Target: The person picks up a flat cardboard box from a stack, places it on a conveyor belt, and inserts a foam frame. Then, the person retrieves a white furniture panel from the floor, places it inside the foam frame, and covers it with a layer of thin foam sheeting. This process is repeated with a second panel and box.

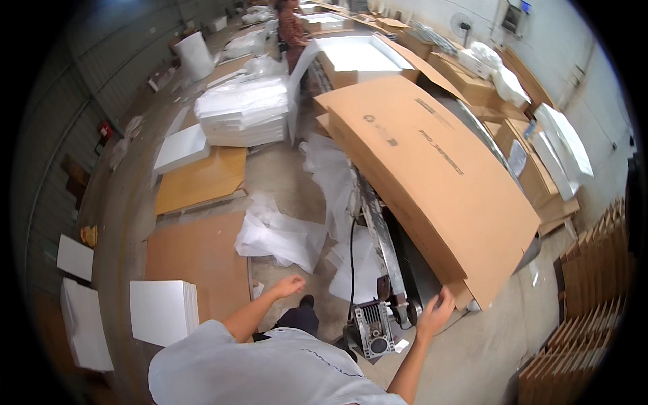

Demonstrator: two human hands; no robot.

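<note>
A large flat cardboard box (432, 175) lies along the conveyor line, with a loose flap at its near end. Beside that end my right hand (437, 314) is raised, open, its fingers stretched out and holding nothing. Whether the fingertips touch the cardboard I cannot tell. My left hand (290, 285) hangs in the air over the floor, loosely curled with nothing visible in it. Beyond it lies crumpled white foam wrap (280, 233). Between my arms, at the conveyor's end, sits a grey motor unit (374, 329).
An open box with a white insert (358, 54) stands farther up the line, near a person (291, 37). To the left are stacked white foam sheets (243, 111), a brown board (196, 246) and a white foam block (162, 310). Upright cardboard pieces (580, 304) line the right.
</note>
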